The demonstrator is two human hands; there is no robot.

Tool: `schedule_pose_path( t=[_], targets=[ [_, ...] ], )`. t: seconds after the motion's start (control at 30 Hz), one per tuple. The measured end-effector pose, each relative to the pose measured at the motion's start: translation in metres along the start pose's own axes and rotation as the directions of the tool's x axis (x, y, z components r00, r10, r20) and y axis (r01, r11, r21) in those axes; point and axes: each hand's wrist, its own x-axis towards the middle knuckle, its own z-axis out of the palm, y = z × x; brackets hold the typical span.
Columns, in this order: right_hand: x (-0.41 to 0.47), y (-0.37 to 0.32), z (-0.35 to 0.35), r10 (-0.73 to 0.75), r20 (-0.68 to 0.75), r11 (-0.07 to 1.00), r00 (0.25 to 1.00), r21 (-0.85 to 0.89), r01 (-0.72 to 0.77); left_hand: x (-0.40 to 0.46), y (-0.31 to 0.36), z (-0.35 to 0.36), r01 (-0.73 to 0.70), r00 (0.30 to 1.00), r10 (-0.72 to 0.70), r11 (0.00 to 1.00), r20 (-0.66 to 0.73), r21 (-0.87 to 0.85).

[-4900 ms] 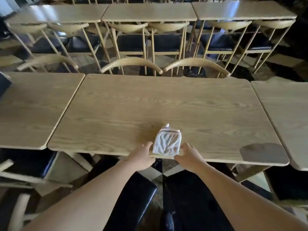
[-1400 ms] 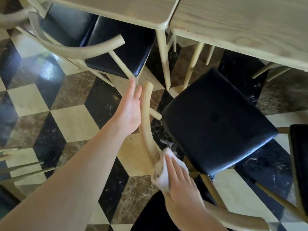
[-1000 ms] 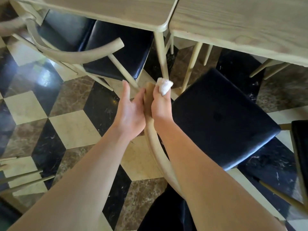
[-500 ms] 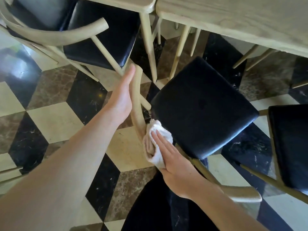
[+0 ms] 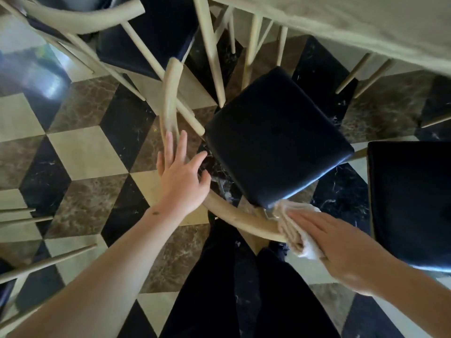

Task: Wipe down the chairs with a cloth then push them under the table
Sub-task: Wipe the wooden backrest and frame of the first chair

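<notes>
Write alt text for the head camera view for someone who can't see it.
Seen from above, a person's right hand presses a white cloth onto the curved wooden backrest of a chair with a black seat, while the open left hand rests on the same backrest. The chair stands pulled out from a wooden table on a checkered marble floor.

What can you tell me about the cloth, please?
The cloth is a small, off-white, soft fabric, folded into a thick wad. It lies draped over the pale wooden backrest of the chair, near the black seat's corner. The right hand presses it flat with straight fingers; the left hand does not touch it.
</notes>
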Motion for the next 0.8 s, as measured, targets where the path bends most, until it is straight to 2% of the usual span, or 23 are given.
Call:
schedule_pose_path(
  t=[0.07, 0.2, 0.23, 0.3, 0.33, 0.37, 0.47, 0.5, 0.53, 0.57, 0.63, 0.7, 0.73, 0.8],
  targets=[
    [-0.028, 0.012, 0.003, 0.068, 0.004, 0.996, 0.998, 0.052, -0.068, -0.009, 0.017, 0.005, 0.039, 0.999, -0.039, 0.999, -0.012, 0.006],
    [-0.026, -0.023, 0.021, 0.283, -0.055, 0.934, 0.958, 0.243, -0.262, -0.007, 0.014, 0.002, 0.048, 0.997, -0.048, 0.999, -0.062, 0.001],
    [-0.027, -0.033, 0.028, 0.323, -0.084, 0.923, 0.943, 0.248, -0.294, -0.009, 0.017, 0.007, 0.046, 0.998, -0.046, 0.999, -0.049, 0.009],
    [-0.016, -0.053, 0.038, 0.378, -0.243, 0.917, 0.894, 0.230, -0.325, -0.012, 0.020, 0.010, 0.032, 0.999, -0.032, 0.999, -0.033, 0.024],
    [-0.009, -0.061, 0.043, 0.373, -0.338, 0.924, 0.864, 0.220, -0.312, -0.015, 0.023, 0.011, 0.020, 0.999, -0.019, 0.999, -0.032, 0.035],
    [0.000, -0.070, 0.044, 0.366, -0.373, 0.929, 0.852, 0.199, -0.312, -0.015, 0.028, 0.014, 0.003, 0.999, -0.002, 1.000, -0.043, 0.025],
    [0.035, -0.111, 0.044, 0.283, -0.415, 0.959, 0.865, 0.154, -0.240, -0.016, 0.032, 0.015, -0.031, 0.998, 0.030, 0.999, -0.049, -0.029],
    [0.042, -0.123, 0.046, 0.265, -0.423, 0.964, 0.867, 0.146, -0.223, -0.019, 0.037, 0.018, -0.035, 0.999, 0.029, 0.992, -0.045, -0.125],
    [0.060, -0.143, 0.046, 0.228, -0.447, 0.974, 0.865, 0.116, -0.197, -0.023, 0.026, 0.014, -0.024, 0.998, 0.007, 0.956, -0.060, -0.294],
    [0.068, -0.152, 0.046, 0.208, -0.452, 0.978, 0.867, 0.102, -0.182, -0.029, 0.027, 0.014, -0.039, 0.996, -0.005, 0.883, -0.091, -0.468],
    [0.092, -0.167, 0.042, 0.159, -0.498, 0.987, 0.852, 0.053, -0.153, -0.034, 0.012, 0.009, -0.158, 0.977, 0.027, 0.760, -0.213, -0.630],
    [0.100, -0.163, 0.035, 0.153, -0.515, 0.987, 0.843, 0.031, -0.160, -0.020, 0.010, 0.000, -0.214, 0.969, 0.080, 0.748, -0.235, -0.629],
    [0.128, -0.173, 0.029, 0.116, -0.517, 0.990, 0.848, -0.013, -0.143, 0.002, -0.018, -0.006, -0.212, 0.970, 0.085, 0.756, -0.228, -0.620],
    [0.140, -0.171, 0.016, 0.114, -0.552, 0.987, 0.826, -0.035, -0.160, 0.037, -0.022, -0.024, -0.184, 0.982, 0.133, 0.817, -0.132, -0.546]
  ],
)
